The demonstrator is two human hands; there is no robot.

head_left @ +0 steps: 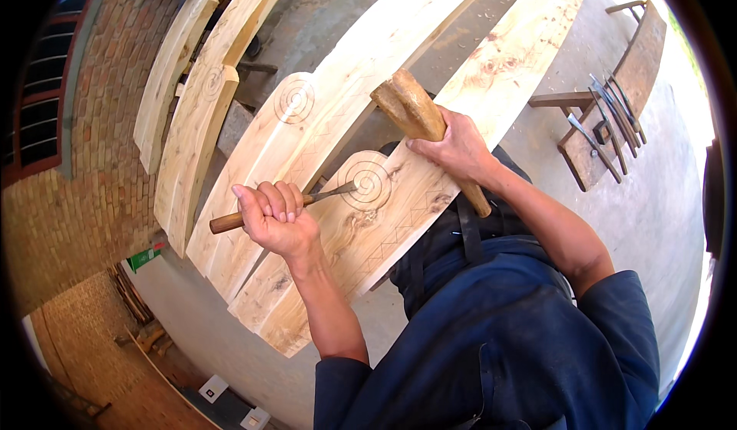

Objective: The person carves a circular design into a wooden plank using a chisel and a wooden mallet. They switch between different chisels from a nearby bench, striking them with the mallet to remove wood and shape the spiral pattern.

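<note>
Two tools in hand: chisel (332,193) clamped in left hand (278,211), tip at the carved-looking rings (374,192) on front plank (345,246); mallet (407,106) clamped in right hand (461,150), above same plank. Could skid across rings if tilted too flat or loosely held; could split along grain if driven hard. Might bruise left hand, given the short handle end past the fist. Around: second ringed plank (376,50) alongside, tool-laden worktop (649,50) at right. In the way: chisel tip, partly hiding rings.
</note>
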